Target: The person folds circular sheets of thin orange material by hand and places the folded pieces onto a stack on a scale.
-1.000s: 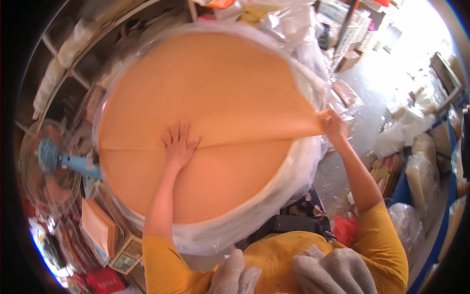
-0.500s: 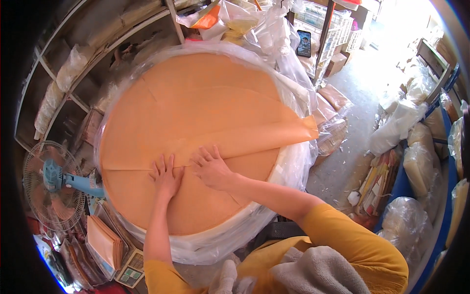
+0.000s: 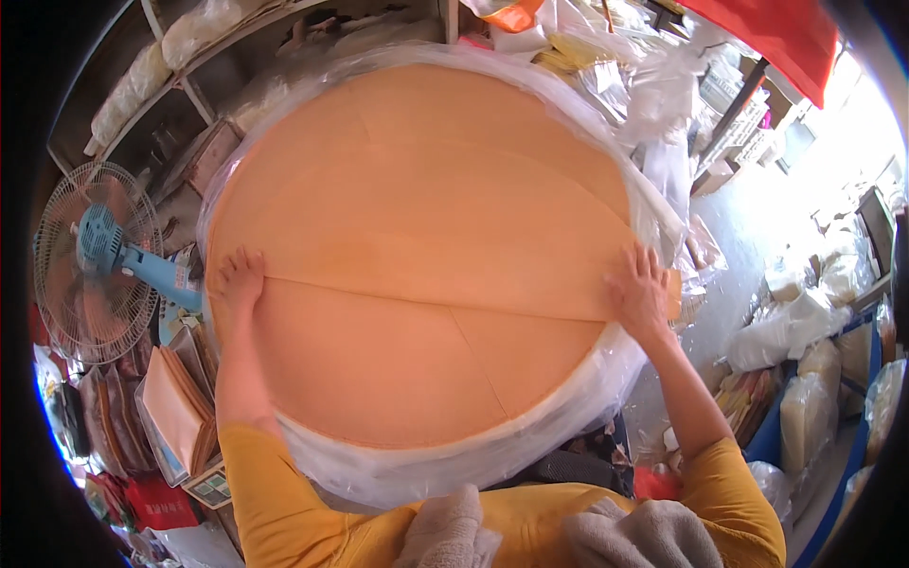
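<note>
A large round tan disc covers a round table wrapped in clear plastic (image 3: 492, 464). Its surface looks like smooth sheet material; whether leather, paper or plastic I cannot tell. An upper tan sheet (image 3: 426, 189) lies over the far part, its straight near edge crossing the lower tan layer (image 3: 379, 369). My left hand (image 3: 242, 276) rests open at the left end of that edge, fingers pointing away from me. At the right end my right hand (image 3: 642, 295) presses flat and open, fingers apart, beside a flap sticking out past the rim.
A blue desk fan (image 3: 99, 241) stands close at the left, above a stack of tan sheets (image 3: 180, 402). Shelves with plastic-wrapped goods (image 3: 133, 99) line the back left. Bagged rolls (image 3: 776, 327) sit at the right. A red sheet (image 3: 776, 38) hangs at the upper right.
My hands have moved apart from near the middle, left hand to the left rim, right hand to the right. The raised fold at the right now lies flatter. My view has shifted.
</note>
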A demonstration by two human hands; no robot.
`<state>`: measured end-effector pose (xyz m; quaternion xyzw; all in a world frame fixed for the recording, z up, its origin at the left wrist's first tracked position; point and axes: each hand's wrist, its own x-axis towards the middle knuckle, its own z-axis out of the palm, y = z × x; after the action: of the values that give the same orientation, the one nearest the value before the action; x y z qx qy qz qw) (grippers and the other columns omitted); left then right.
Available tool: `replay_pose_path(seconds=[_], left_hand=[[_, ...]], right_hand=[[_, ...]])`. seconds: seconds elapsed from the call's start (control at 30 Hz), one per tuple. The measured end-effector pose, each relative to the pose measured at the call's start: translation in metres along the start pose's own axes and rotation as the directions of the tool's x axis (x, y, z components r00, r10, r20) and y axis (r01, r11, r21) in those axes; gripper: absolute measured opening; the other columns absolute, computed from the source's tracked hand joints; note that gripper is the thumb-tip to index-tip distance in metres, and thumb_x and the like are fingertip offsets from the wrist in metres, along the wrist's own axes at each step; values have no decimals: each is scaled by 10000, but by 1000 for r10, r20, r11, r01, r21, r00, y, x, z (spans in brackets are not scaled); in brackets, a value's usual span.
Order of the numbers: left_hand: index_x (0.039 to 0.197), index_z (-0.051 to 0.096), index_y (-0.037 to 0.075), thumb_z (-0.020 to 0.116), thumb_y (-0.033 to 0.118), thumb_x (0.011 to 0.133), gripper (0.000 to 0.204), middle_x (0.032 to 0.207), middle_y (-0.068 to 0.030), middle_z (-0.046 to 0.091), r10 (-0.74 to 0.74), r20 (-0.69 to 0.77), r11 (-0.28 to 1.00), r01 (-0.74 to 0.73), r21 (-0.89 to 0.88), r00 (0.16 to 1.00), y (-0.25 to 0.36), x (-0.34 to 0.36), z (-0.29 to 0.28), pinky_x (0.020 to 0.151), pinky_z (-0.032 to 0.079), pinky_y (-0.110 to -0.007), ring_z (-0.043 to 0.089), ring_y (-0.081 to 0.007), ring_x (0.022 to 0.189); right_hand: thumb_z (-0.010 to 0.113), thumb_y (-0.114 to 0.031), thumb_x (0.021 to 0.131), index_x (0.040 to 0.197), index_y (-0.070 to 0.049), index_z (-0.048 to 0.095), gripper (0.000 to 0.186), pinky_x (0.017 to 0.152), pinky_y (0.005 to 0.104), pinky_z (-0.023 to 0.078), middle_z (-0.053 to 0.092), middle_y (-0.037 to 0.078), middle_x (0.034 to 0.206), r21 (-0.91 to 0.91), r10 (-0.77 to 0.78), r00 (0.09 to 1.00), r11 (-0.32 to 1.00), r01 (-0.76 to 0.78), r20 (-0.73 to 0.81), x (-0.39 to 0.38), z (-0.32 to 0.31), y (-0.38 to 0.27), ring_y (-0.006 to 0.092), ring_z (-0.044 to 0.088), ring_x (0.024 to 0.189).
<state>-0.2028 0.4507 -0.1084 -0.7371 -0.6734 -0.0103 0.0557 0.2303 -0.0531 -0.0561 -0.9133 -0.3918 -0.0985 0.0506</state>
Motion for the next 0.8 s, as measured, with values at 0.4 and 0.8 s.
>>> replay_pose_path(seconds=[0.4,0.8], left_hand=[[1420,381,233,590,500,843,669,1544,-97,197,880,-91,427,-860,-280,467,181,-223,-50,1060,128,-687,130,-394,1419],[1421,385,294,531,579,844,660,1553,-36,196,853,-44,489,-825,-284,521,185,-223,-43,1087,65,-671,120,-356,1428]], right_hand=[[603,-275,845,1209,-17,569,448,967,450,438,564,199,1252,254,-346,936,913,320,65,276,86,-144,383,539,1134],[746,-302,709,888,-154,708,236,770,384,515,670,103,1023,274,-116,989,958,89,87,319,116,-138,263,641,926]])
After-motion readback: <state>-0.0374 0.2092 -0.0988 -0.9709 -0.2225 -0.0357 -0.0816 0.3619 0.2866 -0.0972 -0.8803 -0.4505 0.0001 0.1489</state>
